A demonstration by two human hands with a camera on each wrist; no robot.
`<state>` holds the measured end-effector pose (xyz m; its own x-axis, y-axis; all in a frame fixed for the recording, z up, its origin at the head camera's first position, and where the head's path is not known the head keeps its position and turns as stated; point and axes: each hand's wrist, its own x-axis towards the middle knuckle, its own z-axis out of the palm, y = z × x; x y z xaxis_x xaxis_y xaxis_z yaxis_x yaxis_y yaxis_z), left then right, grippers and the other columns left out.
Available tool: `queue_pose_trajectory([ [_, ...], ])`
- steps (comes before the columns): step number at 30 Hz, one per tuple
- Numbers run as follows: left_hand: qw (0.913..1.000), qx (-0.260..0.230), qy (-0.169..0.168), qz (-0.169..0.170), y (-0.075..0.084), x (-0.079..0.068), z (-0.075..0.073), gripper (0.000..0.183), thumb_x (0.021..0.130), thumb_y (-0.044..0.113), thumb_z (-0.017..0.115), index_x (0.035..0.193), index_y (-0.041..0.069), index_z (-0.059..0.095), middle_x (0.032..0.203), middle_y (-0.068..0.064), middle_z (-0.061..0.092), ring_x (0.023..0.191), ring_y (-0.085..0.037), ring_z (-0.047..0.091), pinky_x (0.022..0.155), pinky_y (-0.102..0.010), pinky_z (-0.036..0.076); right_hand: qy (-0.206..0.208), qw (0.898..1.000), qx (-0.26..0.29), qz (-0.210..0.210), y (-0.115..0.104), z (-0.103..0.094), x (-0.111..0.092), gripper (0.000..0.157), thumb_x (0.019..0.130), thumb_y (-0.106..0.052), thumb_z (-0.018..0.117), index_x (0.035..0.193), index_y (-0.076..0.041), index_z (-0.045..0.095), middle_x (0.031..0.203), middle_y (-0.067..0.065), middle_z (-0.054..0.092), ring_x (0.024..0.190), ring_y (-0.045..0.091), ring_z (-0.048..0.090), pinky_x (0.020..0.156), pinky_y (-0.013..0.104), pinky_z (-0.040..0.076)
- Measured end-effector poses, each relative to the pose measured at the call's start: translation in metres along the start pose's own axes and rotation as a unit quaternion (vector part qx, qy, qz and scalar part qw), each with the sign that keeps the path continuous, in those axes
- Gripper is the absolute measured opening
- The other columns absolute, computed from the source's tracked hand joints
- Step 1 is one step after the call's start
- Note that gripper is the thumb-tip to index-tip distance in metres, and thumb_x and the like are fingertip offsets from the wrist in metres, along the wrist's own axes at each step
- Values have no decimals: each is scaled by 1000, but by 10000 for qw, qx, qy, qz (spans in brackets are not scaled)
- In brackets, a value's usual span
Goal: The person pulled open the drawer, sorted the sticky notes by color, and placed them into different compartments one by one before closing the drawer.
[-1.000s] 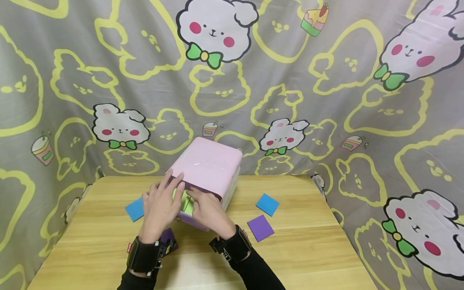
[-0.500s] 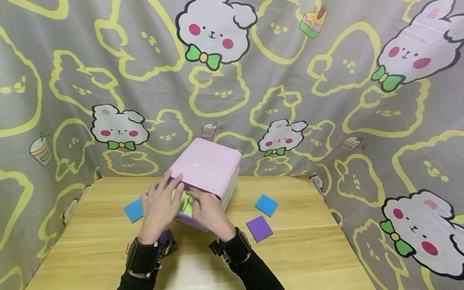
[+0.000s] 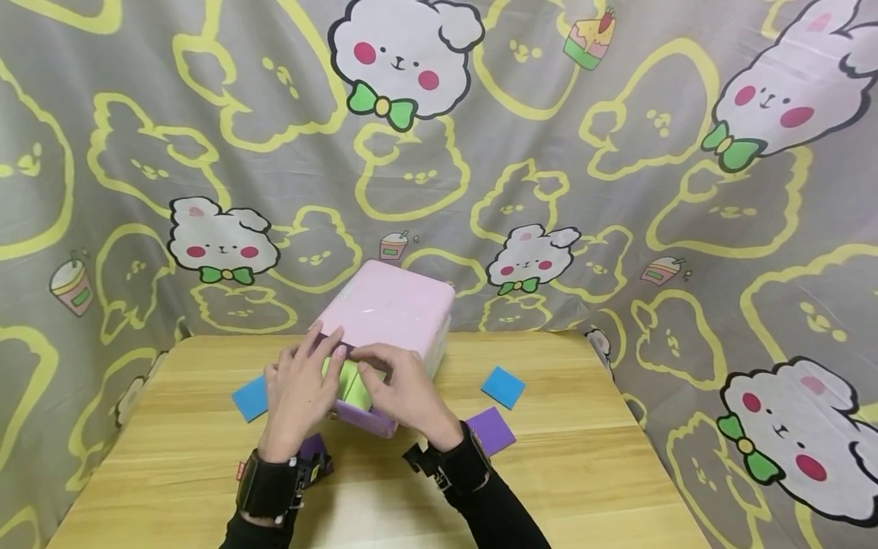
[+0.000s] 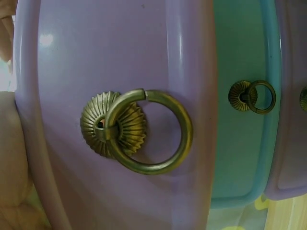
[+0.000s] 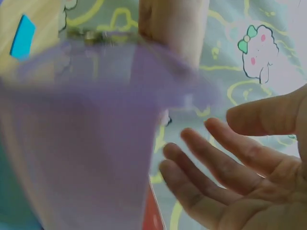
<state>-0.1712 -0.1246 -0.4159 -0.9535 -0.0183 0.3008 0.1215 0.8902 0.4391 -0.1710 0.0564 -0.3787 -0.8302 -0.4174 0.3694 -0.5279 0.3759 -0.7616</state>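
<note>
A small drawer cabinet (image 3: 391, 305) with a pink top stands toward the back of the table. Its purple top drawer (image 3: 363, 421) is pulled out, with light green pieces (image 3: 355, 390) inside. My left hand (image 3: 302, 393) rests at the cabinet's top front edge, fingers extended over the drawer's left side. Over the drawer's right side is my right hand (image 3: 408, 389); the right wrist view shows its fingers spread and slightly bent, holding nothing. Close up in the left wrist view are a brass ring pull (image 4: 186, 129) and the teal drawer (image 4: 240, 43) below.
On the wooden table (image 3: 583, 473), a blue square (image 3: 504, 387) and a purple square (image 3: 495, 429) lie to the right. Another blue square (image 3: 250, 398) lies left, partly behind the left hand. A purple piece (image 3: 313, 446) shows by the left wrist. A patterned curtain (image 3: 425, 152) surrounds the table.
My right hand has drawn back from inside the drawer, a little up and to the right, uncovering more of the green pieces. The left hand stays in place.
</note>
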Motion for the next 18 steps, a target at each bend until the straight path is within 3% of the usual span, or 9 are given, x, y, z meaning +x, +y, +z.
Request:
queue_pose_trajectory([
  [4, 10000, -37, -39, -33, 0, 0, -1, 54, 109, 49, 28, 153, 24, 47, 168, -12, 30, 133, -56, 43, 94, -65, 34, 479, 9988, 53, -83, 9, -12, 8, 28, 97, -6, 61, 122, 0, 69, 128, 17, 71, 123, 28, 67, 106, 43, 53],
  [13, 9999, -129, -44, -42, 1, 1, -1, 53, 109, 48, 29, 153, 24, 46, 168, -12, 30, 134, -56, 42, 94, -64, 33, 1574, 9843, -780, 190, 43, -46, 38, 36, 95, -17, 65, 128, -5, 66, 135, 15, 67, 131, 32, 60, 115, 51, 43],
  [18, 9999, -92, -61, -63, 1, 0, 0, 52, 109, 47, 30, 153, 23, 47, 168, -12, 29, 135, -57, 42, 94, -66, 33, 1709, 9789, -1044, 408, 68, -54, 52, 44, 95, -23, 66, 134, -3, 61, 140, 18, 63, 131, 36, 58, 115, 53, 40],
])
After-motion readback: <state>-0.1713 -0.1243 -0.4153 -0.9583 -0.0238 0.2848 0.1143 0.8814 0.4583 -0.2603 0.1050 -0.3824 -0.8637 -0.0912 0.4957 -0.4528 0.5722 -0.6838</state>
